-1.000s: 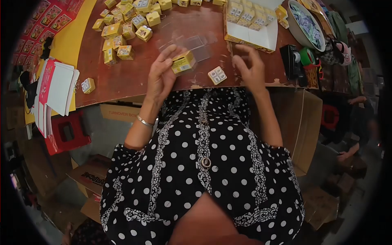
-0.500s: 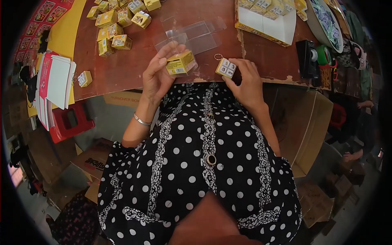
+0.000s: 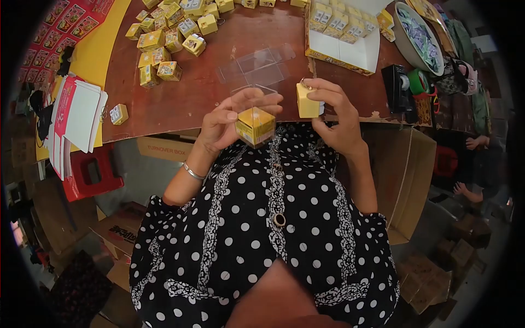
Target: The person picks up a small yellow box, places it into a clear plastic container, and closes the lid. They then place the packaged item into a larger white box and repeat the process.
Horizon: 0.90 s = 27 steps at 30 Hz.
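Note:
My left hand (image 3: 226,121) is closed round a small yellow printed box (image 3: 256,127) in a clear plastic sleeve, its open flap standing up at the top. My right hand (image 3: 338,112) holds a yellow cube keychain (image 3: 306,101) between thumb and fingers; its plain yellow side faces me and the white buttons point right. The keychain's metal ring is by my fingertips. The two hands are apart, just over the table's near edge. Beyond them lies a flat, clear plastic box (image 3: 255,66), unfolded on the table.
Several yellow boxes and cubes (image 3: 164,44) are heaped at the back left. A display tray (image 3: 342,61) with rows of cubes stands back right, near a bowl of purple packets (image 3: 406,22). A tape dispenser (image 3: 397,87), stacked cards (image 3: 87,112) and a lone cube keychain (image 3: 118,114) lie nearer.
My left hand has moved right and lower, tilting the box so its top shows. My right hand has turned the cube keychain, swinging its white buttons away from me.

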Each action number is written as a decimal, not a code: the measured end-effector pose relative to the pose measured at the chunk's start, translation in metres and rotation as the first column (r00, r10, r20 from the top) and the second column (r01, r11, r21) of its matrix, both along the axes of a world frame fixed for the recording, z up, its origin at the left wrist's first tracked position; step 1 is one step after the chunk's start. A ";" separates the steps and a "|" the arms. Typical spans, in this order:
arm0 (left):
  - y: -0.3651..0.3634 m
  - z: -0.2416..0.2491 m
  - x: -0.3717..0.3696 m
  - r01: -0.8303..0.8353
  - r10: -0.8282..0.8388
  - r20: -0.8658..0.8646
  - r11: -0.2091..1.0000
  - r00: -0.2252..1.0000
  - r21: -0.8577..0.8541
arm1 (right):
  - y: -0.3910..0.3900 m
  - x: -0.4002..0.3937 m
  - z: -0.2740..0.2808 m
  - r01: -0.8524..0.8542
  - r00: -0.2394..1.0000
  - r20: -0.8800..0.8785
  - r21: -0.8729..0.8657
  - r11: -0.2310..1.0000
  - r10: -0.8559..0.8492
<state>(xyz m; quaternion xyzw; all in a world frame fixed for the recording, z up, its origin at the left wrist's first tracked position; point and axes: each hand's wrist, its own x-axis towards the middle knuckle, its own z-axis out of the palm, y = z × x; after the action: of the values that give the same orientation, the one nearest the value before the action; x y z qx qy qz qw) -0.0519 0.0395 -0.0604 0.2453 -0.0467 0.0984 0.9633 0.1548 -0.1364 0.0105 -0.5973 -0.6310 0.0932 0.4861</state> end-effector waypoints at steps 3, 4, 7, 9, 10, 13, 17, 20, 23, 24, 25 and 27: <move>-0.009 0.014 0.010 0.084 -0.080 0.074 0.995 0.994 -0.054 | 0.001 -0.001 0.011 -0.110 0.994 0.001 0.026 0.994 0.110; -0.012 0.016 0.014 0.158 -0.141 0.134 0.979 0.981 -0.126 | 0.002 -0.003 0.015 -0.116 0.993 0.009 0.029 0.993 0.116; -0.012 0.011 0.025 0.209 -0.161 0.233 0.958 0.959 -0.196 | 0.004 -0.009 0.029 -0.186 0.978 0.097 0.013 0.983 0.184; -0.013 0.014 0.026 0.161 -0.122 0.181 0.963 0.976 -0.218 | 0.003 -0.009 0.038 -0.116 0.985 0.125 -0.063 0.991 0.123; -0.014 0.016 0.027 0.112 -0.084 0.121 0.965 0.989 -0.239 | 0.001 -0.009 0.043 -0.116 0.983 0.134 -0.061 0.991 0.123; -0.018 0.025 0.032 0.053 -0.032 0.132 0.987 0.991 -0.152 | -0.003 -0.008 0.049 -0.064 0.985 0.154 -0.117 0.991 0.082; -0.020 0.030 0.032 0.040 -0.031 0.134 0.997 0.990 -0.066 | -0.003 -0.009 0.040 0.044 0.998 0.041 -0.143 0.989 -0.038; -0.018 0.033 0.033 0.059 -0.052 0.161 0.997 0.986 -0.040 | 0.001 -0.010 0.054 0.127 0.976 0.189 -0.110 0.986 -0.104; -0.021 0.044 0.031 -0.078 0.074 0.146 0.997 0.987 0.028 | -0.001 -0.014 0.059 0.182 0.950 0.283 -0.166 0.969 -0.130; -0.021 0.045 0.030 -0.107 0.101 0.103 0.993 0.990 0.051 | -0.001 -0.017 0.060 0.181 0.967 0.218 -0.225 0.957 -0.132; -0.020 0.046 0.030 -0.135 0.131 0.059 0.988 0.990 0.074 | 0.000 -0.018 0.059 0.180 0.967 0.220 -0.224 0.958 -0.130; -0.019 0.042 0.031 -0.124 0.115 0.097 0.989 0.989 0.085 | 0.002 -0.022 0.052 0.111 0.991 0.098 -0.162 0.981 -0.096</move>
<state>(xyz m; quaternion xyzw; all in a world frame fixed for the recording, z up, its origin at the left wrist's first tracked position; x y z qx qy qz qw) -0.0212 0.0207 -0.0184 0.2862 -0.0806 0.1650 0.9404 0.1333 -0.1341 0.0621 -0.6715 -0.6103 0.0935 0.4098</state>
